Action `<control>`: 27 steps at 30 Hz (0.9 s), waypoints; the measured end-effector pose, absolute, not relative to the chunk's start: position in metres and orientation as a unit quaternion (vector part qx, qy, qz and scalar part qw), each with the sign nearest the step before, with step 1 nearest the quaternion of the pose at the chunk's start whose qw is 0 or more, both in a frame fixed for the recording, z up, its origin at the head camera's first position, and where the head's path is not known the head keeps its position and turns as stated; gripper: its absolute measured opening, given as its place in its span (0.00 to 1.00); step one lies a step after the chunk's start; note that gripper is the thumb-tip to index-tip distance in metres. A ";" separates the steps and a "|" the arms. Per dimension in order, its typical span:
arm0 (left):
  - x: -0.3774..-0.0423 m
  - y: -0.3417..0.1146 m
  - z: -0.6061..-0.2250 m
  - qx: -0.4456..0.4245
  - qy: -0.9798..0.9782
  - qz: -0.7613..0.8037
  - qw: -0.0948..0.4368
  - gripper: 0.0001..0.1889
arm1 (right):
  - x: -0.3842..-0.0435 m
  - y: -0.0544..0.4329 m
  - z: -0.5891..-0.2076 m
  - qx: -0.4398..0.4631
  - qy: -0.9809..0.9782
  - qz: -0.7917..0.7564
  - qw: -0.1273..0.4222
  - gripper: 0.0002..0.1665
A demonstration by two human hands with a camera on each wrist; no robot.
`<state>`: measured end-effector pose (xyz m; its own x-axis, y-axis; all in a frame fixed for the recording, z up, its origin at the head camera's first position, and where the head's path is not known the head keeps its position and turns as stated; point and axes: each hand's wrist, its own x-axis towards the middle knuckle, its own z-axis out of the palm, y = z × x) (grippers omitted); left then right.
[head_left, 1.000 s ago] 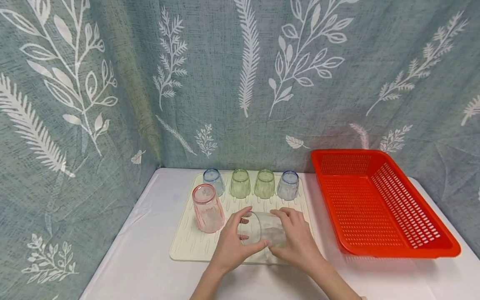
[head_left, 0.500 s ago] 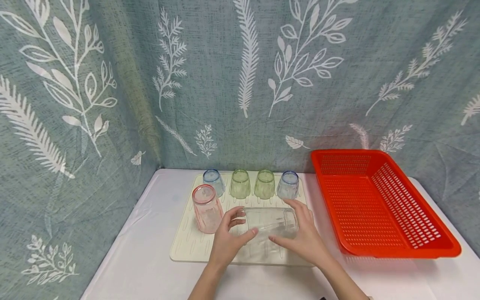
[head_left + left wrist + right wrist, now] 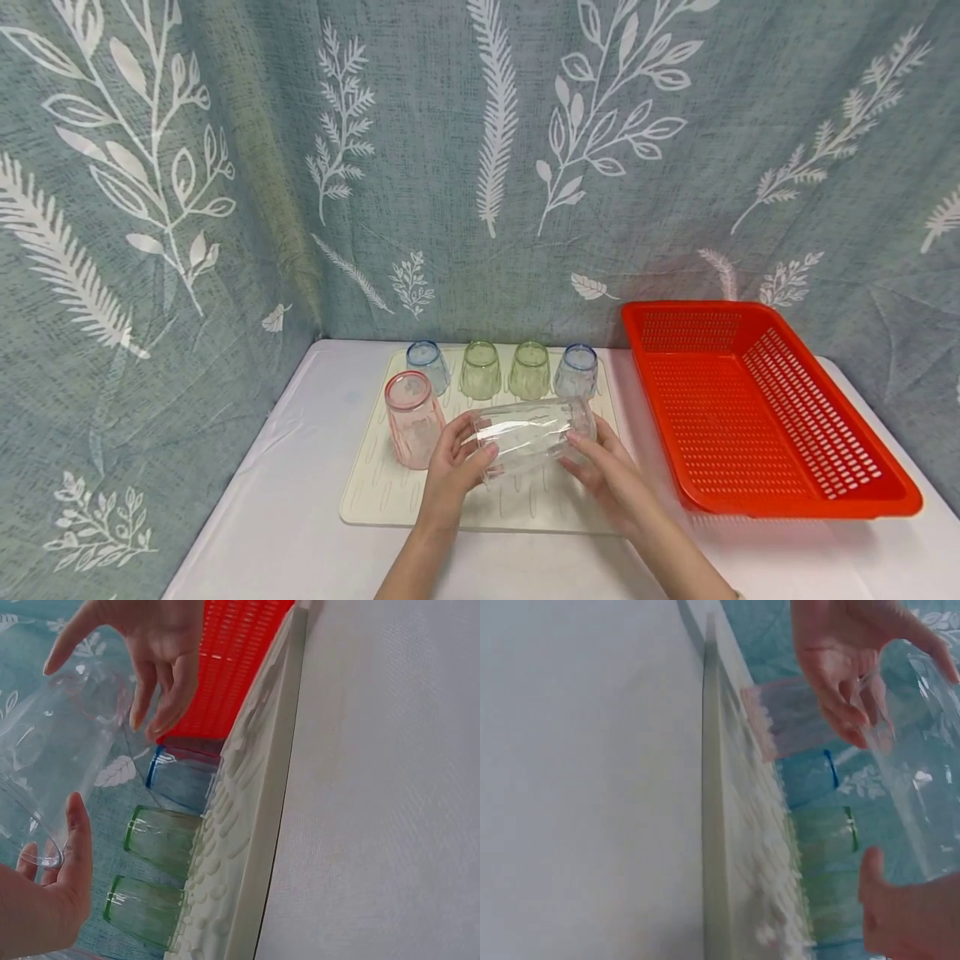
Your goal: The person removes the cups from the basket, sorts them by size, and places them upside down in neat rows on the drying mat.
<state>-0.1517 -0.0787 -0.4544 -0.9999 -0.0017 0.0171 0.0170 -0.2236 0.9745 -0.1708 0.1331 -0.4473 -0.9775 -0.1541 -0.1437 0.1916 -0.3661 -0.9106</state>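
Note:
A clear glass tumbler (image 3: pixel 525 432) lies on its side in the air above the cream drying mat (image 3: pixel 397 500), its base end to the right and slightly raised. My left hand (image 3: pixel 448 471) grips its mouth end, thumb in front and fingers behind. At the base end my right hand (image 3: pixel 617 479) has its fingers spread; the left wrist view shows that right hand (image 3: pixel 166 652) with fairly straight fingers beside the base. Whether they touch the glass is unclear. A tall pink glass (image 3: pixel 415 425) stands upside down left of my left hand.
Along the mat's back edge stand a light blue glass (image 3: pixel 429 367), two green glasses (image 3: pixel 481 372) and a dark-blue-rimmed glass (image 3: pixel 577 373), all upside down. A red perforated basket (image 3: pixel 678 467) sits at the right. A patterned curtain (image 3: pixel 450 167) hangs behind.
The clear tumbler has risen and its right end has tilted up. My right hand has let go of the side, moved off, turned over and come back around the base end. My left hand keeps hold.

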 end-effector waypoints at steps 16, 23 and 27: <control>-0.150 -0.082 -0.453 -0.024 -0.583 -0.812 -0.015 0.35 | -0.165 0.127 -0.450 -0.004 0.443 -0.886 0.138 0.18; -0.147 -0.090 -0.453 -0.017 -0.606 -0.795 -0.035 0.35 | -0.165 0.125 -0.450 0.008 0.454 -0.881 0.135 0.18; -0.142 -0.103 -0.453 -0.019 -0.666 -0.745 -0.038 0.36 | -0.168 0.124 -0.446 0.031 0.483 -0.868 0.116 0.21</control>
<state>-0.1420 -0.1028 -0.4534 -0.9963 0.0826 -0.0220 -0.0311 -0.1100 0.9934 -0.1684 0.1238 -0.4460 -0.9712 -0.1712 -0.1658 0.2312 -0.5074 -0.8301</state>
